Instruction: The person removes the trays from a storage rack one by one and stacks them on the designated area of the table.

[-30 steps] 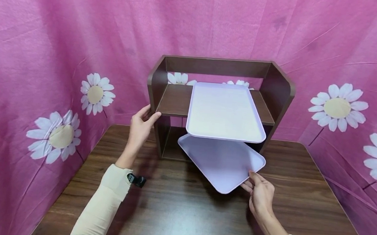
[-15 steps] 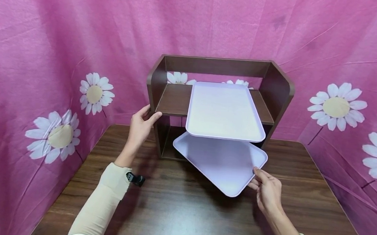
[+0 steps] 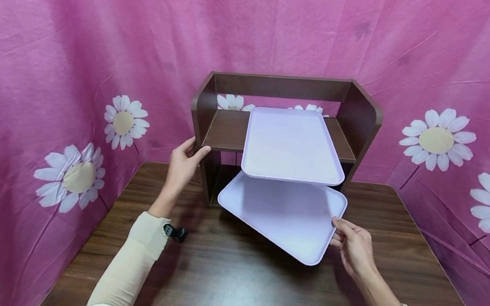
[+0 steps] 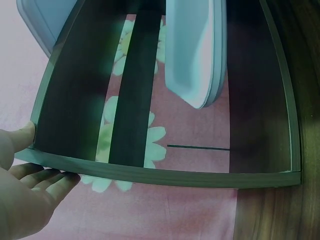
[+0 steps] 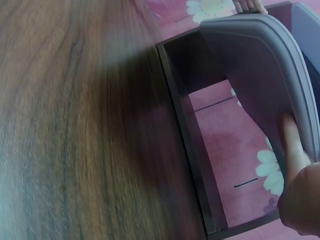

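Observation:
At the left side panel of a dark brown two-level shelf [image 3: 282,87], my left hand [image 3: 182,167] grips the front edge, thumb on the front and fingers along the outside. My right hand [image 3: 357,248] pinches the right rim of a pale lilac tray [image 3: 287,219], thumb above and fingers below. This tray sticks out of the lower level at an angle, front corner pointing toward me and rear part hidden. In the right wrist view, its edge [image 5: 295,60] shows doubled rim lines. Over it, a second lilac tray [image 3: 293,145] lies on the upper level, overhanging the front.
The shelf stands at the back of a wooden table [image 3: 234,286]. Behind and around hangs a pink cloth [image 3: 280,31] printed with large daisies. The overhanging upper tray covers part of the lower opening.
The lower tray has come farther out and turned, its left corner moving left and its front corner right and toward me. My right hand moved right with it; my left hand stayed.

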`<state>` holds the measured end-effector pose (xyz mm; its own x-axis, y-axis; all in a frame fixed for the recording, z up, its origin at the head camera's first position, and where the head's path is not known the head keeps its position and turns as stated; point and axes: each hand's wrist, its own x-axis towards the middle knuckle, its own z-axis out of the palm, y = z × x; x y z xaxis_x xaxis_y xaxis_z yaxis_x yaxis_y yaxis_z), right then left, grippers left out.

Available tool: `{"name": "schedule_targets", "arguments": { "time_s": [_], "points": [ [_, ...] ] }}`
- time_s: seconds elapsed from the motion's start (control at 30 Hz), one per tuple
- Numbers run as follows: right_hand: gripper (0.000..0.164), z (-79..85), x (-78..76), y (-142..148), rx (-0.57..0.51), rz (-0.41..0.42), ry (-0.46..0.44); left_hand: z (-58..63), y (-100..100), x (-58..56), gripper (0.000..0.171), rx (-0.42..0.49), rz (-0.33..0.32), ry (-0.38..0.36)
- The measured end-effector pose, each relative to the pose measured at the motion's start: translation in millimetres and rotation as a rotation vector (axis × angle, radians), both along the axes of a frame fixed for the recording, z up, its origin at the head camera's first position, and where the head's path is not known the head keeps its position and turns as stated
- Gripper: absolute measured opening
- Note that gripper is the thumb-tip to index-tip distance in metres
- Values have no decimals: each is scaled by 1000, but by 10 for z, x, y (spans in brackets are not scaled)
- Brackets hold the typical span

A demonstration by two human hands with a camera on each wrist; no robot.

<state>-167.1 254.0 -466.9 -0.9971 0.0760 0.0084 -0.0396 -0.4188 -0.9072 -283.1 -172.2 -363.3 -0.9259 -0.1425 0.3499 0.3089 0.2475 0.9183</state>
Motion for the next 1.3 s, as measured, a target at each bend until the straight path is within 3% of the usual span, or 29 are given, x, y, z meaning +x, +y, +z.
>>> {"name": "schedule_targets", "arguments": {
  "time_s": [0.5,1.3],
  "points": [
    [40,16,-6,111,3,118,18,-9,6,5,56,0,0,-11],
    [46,-164,-76,244,58,332,92,2,2,10,55,4,-6,-27]
  ]
}}
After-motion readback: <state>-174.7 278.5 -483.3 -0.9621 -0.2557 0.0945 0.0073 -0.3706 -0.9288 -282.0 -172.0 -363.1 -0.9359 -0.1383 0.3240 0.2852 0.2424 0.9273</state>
